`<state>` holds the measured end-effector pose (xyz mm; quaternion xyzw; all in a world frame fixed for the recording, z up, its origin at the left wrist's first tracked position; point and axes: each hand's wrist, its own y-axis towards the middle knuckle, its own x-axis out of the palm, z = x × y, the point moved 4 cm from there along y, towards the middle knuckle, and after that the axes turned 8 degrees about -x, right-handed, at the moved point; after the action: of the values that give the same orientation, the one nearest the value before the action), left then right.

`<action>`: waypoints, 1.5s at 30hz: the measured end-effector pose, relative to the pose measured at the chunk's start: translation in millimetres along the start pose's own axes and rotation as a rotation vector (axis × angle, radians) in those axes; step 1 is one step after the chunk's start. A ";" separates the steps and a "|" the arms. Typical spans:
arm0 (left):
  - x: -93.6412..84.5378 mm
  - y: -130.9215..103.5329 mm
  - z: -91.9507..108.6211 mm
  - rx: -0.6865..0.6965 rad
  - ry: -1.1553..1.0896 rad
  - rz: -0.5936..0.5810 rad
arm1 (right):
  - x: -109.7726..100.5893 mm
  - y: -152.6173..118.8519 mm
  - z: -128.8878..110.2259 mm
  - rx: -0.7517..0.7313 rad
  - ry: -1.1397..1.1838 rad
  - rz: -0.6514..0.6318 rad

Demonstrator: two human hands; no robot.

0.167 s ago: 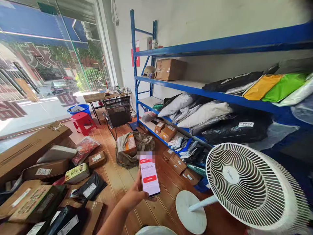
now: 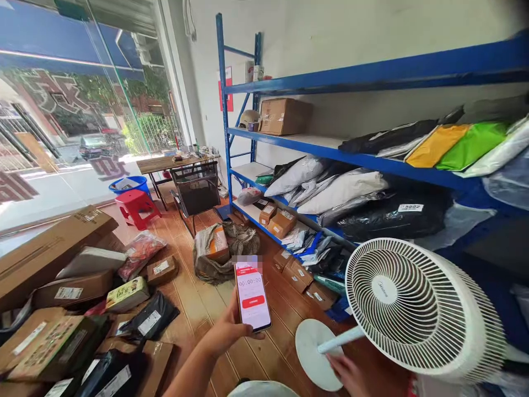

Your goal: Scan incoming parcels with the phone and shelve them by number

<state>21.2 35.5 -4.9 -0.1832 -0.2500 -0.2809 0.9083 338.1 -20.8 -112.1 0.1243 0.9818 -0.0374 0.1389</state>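
Observation:
A smartphone is upright in my left hand, its lit screen facing me with a timer at zeros and a red button. The thumb presses along its lower edge, and the fingers wrap behind it. Low in the view, my right hand shows in front of the white fan's round base. Motion smears its fingers, so whether it touches the fan stand or holds anything is unclear.
A white standing fan stands at right. Boxes and black-bagged parcels cover the left floor. Blue shelving with bags and cartons lines the wall. An open sack, red stool, chair and desk are farther back.
My right hand has come into view at the bottom, by the fan base. The view has shifted slightly, while my left hand still holds the smartphone in the same place.

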 end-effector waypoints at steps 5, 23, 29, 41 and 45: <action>3.8 3.3 1.0 -0.003 0.005 -0.013 | 51.6 50.5 -53.2 -0.172 0.079 -0.158; -1.7 -4.3 15.8 0.029 0.010 -0.050 | 146.1 21.2 -200.9 -0.262 0.520 -0.562; -7.7 -10.1 25.6 0.043 0.033 -0.067 | 166.1 27.4 -203.2 -0.226 0.529 -0.492; -33.6 -24.0 32.4 0.040 0.036 -0.046 | 196.7 19.0 -205.8 -0.199 0.553 -0.534; -42.5 -31.6 33.1 0.038 0.043 -0.034 | 208.7 12.9 -206.3 -0.188 0.579 -0.547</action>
<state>-39.9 44.4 4.3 -0.1557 -0.2388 -0.2955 0.9118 92.9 62.7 26.3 -0.1490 0.9763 0.0536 -0.1475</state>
